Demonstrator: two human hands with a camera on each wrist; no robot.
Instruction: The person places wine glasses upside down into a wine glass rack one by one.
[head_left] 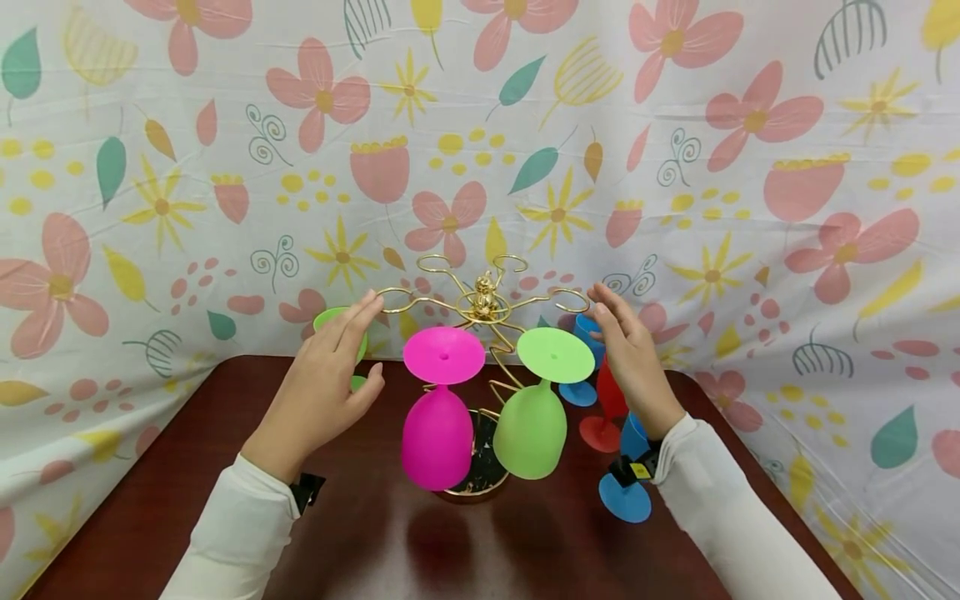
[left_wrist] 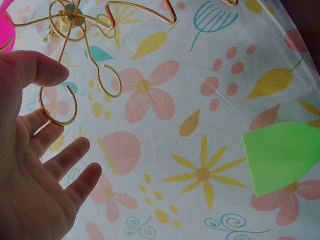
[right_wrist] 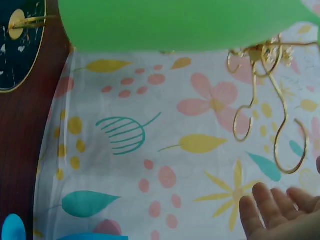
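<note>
A gold wire goblet rack [head_left: 486,307] with curved hook arms stands on a round black base [head_left: 483,458]. A magenta goblet [head_left: 438,442] and a light green goblet [head_left: 531,429] hang upside down from its two near hooks. My left hand [head_left: 318,383] is at the left hook [left_wrist: 59,122]; its fingers are spread and loosely straight, and fingertips appear to touch the wire. On the other side, my right hand [head_left: 633,362] is beside the right hook [right_wrist: 295,167], palm inward, fingers extended, holding nothing. Whether it touches the wire is unclear.
Behind my left hand stands another green goblet [left_wrist: 285,157], partly hidden. Under my right forearm are a red goblet [head_left: 600,433] and two blue goblets, one near [head_left: 624,498] and one farther back [head_left: 577,394]. A flowered cloth [head_left: 450,167] hangs behind the dark table [head_left: 352,525].
</note>
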